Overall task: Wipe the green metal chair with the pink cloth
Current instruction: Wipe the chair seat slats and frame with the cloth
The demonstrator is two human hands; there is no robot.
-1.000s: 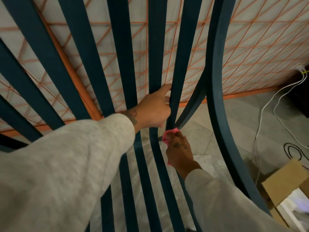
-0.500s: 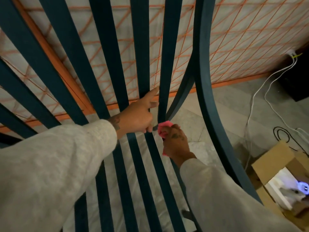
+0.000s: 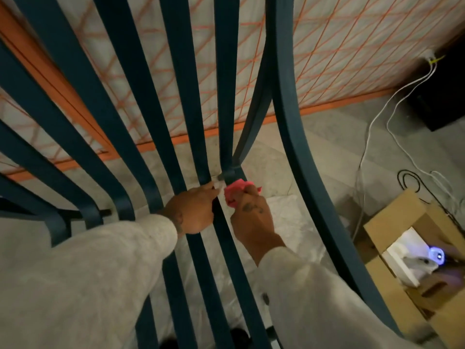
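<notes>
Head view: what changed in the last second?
The left hand slid down a slat of the green chair, from above the strut junction to level with the right hand, gripping throughout. The right hand still pinches the pink cloth against the slat just below that junction. View tilted down; more cardboard box shows.

You seem to be in a spare corner of a home; behind the green metal chair (image 3: 297,122) a white quilted mattress (image 3: 352,59) with orange stitching stands on edge; under the chair is pale stone tile floor (image 3: 327,147); right of it, white cables (image 3: 372,127) trail beside an open cardboard box (image 3: 392,285).
</notes>
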